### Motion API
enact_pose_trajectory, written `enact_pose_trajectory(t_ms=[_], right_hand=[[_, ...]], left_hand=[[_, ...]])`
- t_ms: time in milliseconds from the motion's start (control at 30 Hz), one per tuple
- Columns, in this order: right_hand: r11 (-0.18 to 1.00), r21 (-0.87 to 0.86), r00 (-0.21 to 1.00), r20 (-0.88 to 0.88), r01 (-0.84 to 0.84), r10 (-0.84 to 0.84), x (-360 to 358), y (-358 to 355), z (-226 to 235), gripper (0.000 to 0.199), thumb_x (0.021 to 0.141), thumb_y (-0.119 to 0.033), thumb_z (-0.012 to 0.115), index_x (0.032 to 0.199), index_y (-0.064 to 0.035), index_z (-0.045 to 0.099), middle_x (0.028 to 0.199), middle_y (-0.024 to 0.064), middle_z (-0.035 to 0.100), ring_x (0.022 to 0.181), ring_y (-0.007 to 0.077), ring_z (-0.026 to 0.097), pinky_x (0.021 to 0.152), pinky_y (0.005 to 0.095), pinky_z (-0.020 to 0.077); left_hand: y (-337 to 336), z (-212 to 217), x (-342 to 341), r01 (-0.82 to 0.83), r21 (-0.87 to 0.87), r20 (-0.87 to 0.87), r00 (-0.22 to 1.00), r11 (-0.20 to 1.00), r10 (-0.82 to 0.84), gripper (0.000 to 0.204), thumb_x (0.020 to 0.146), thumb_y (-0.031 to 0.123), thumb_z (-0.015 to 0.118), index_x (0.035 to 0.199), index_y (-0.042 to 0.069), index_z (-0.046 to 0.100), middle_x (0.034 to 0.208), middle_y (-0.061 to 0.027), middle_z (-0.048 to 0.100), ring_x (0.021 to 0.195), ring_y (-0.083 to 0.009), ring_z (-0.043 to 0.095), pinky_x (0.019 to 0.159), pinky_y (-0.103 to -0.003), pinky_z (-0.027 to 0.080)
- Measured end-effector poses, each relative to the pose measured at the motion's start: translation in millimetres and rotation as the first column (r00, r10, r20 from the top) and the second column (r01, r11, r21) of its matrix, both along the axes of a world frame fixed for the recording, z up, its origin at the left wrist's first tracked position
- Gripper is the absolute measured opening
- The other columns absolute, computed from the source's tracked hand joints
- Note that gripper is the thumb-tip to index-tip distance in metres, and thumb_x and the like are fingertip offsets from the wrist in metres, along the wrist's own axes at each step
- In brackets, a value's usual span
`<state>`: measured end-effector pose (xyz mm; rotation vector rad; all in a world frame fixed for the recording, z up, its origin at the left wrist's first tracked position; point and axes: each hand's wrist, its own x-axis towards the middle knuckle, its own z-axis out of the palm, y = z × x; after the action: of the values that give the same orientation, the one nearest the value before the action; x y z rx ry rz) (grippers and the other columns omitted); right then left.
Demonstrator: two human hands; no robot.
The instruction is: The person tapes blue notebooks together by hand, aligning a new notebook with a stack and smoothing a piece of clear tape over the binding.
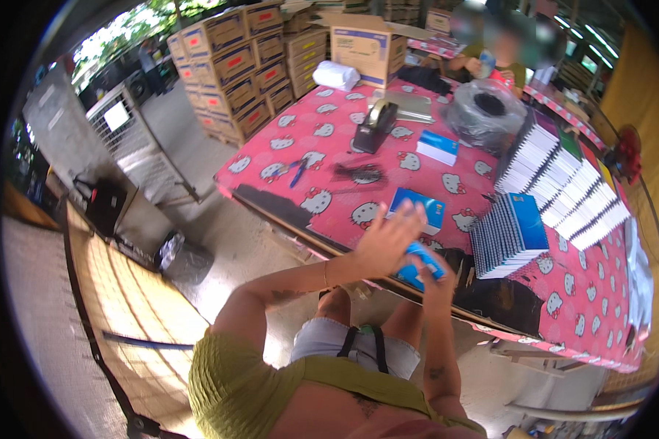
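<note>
At the near edge of the table, my right hand (438,279) is closed on a small blue-covered notebook (426,262). My left hand (389,240) reaches across beside it, fingers stretched out and slightly blurred. Whether its palm touches the held notebook I cannot tell. Just beyond the fingers lies another group of blue notebooks (430,212), partly covered by my left hand. To the right stands a stack of blue spiral-bound notebooks (511,234), their coils facing left. Farther off, a small white-sided blue stack (438,148) rests on the pink cloth.
A tape dispenser (375,126), loose black binding wires (359,173) and a blue-handled tool (298,173) lie on the pink-covered table (271,164). Rows of spiral notebooks (564,183) line the right. A plastic-wrapped roll (483,113) sits behind; cartons (234,69) are piled beyond. Another person sits opposite.
</note>
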<state>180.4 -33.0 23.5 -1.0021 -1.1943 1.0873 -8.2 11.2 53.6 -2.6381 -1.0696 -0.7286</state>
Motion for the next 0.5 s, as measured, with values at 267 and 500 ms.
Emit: enact_pose_trajectory(t_ms=[267,500], right_hand=[[0.999,-0.008,0.999,0.016,-0.048,0.048,6,-1,6,0.026,0.094,-0.007,0.065,0.116,0.0051,0.067,0.101,0.0038,0.069,0.088,0.0093,0.06,0.078,0.0256,0.0499],[0.992,0.101,0.966,0.253,-0.073,0.046,12,14,-7,0.026,0.091,-0.006,0.064,0.114,0.0043,0.067,0.095,0.0088,0.071,0.088,0.0106,0.062,0.08,0.031,0.0513]], left_hand=[[-7,17,12,0.035,0.07,0.043,0.998,0.997,-0.038,0.09,0.083,0.055,0.062,0.149,-0.001,0.034,0.157,-0.0198,0.031,0.146,-0.0365,0.029,0.113,-0.061,0.024],[3,27,34,-0.003,0.133,0.099,0.995,0.991,-0.01,0.086,0.086,0.053,0.058,0.148,-0.002,0.035,0.157,-0.0214,0.032,0.147,-0.0373,0.028,0.116,-0.06,0.018]])
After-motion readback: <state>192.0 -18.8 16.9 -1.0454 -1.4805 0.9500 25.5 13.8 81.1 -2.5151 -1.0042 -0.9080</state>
